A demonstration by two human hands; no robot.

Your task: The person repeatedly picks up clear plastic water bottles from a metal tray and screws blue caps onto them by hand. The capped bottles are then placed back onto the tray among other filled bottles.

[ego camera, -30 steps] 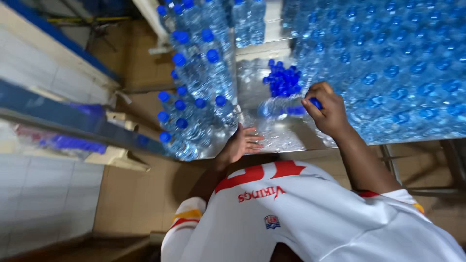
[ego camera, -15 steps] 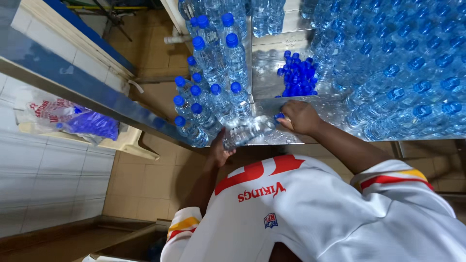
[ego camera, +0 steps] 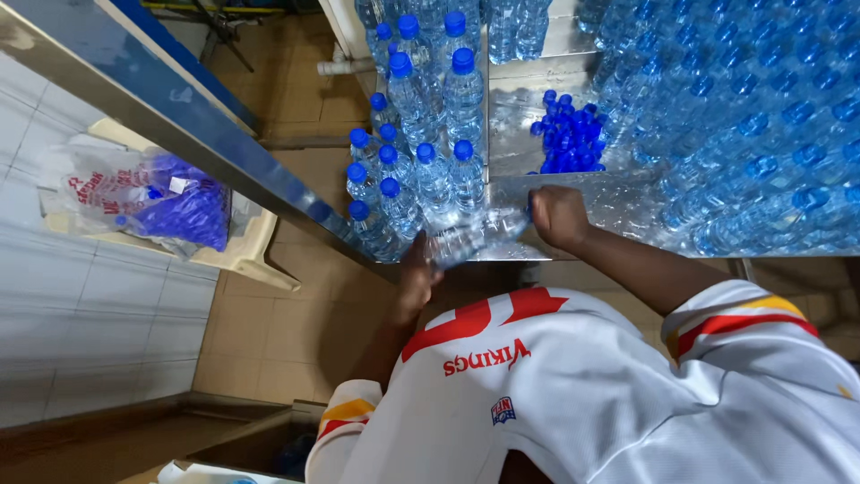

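At the steel table's edge, both hands' grips clamp a clear, uncapped plastic bottle [ego camera: 475, 235] lying sideways.

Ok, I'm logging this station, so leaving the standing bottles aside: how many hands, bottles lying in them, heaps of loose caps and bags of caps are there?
Hands, left hand and right hand: 2
bottle lying between them: 1
heap of loose blue caps: 1
bag of blue caps: 1
Total: 5
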